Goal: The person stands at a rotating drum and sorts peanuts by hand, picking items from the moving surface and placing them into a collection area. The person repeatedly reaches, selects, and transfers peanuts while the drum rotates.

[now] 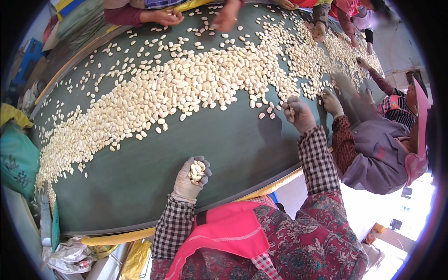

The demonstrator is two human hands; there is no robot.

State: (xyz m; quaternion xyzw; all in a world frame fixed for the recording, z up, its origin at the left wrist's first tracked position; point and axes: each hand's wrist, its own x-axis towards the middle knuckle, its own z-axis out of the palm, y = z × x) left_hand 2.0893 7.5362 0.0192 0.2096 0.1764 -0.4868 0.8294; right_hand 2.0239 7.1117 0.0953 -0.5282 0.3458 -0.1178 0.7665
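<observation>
A wide band of white beans (196, 77) lies across the dark green surface of a sorting table (147, 189). My left hand (184, 183), in a pale glove with greyish fingertips, is cupped palm up around several white beans (197, 171) above the near part of the table. Farther to the right, my right hand (303, 117), gloved as well, is at the near edge of the bean band. Its fingers are curled in, and pale beans appear to show between them. A few loose beans (267, 110) lie just left of it.
A co-worker's gloved hand (331, 103) works close to my right hand. Across the table are another person's hands (168, 17), and more people stand at the far right. A green sack (17, 161) stands at the left end. Yellow padding (119, 237) lines the near edge.
</observation>
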